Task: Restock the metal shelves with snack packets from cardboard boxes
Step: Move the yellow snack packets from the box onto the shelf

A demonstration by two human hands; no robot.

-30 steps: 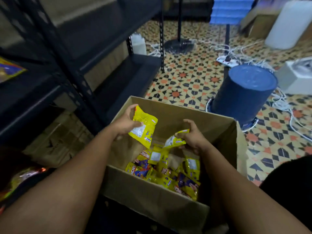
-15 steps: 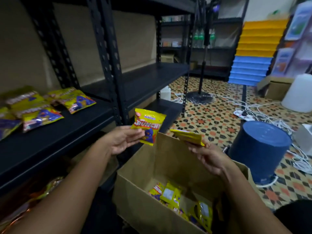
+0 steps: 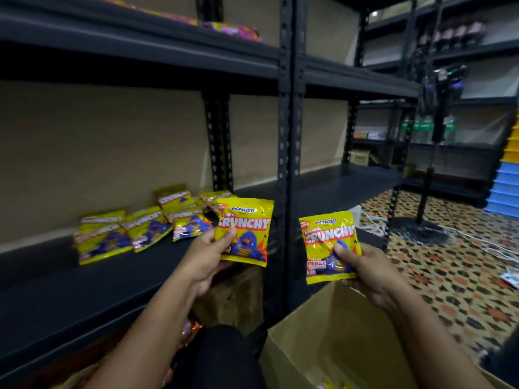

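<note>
My left hand [image 3: 206, 261] grips a yellow Crunchy snack packet [image 3: 247, 220] upright, just in front of the black metal shelf [image 3: 84, 284]. A second yellow packet [image 3: 325, 234] is held face-up in my right hand [image 3: 370, 273], above the open cardboard box [image 3: 331, 332]. Several matching packets [image 3: 140, 228] lie in a loose row at the back of the shelf, to the left of my left hand. Only the box's near wall and flap show; its contents are almost out of view.
A black upright post [image 3: 288, 153] stands between the two held packets. A higher shelf [image 3: 134, 49] carries pink packets. Another cardboard box [image 3: 236, 296] sits under the shelf. A stand base [image 3: 418, 231] and cables lie on the patterned floor to the right.
Both hands lifted out of the box, each with a packet, and rose toward the shelf. The right packet turned from edge-on to face-up. My view tilted up from the box to the shelves.
</note>
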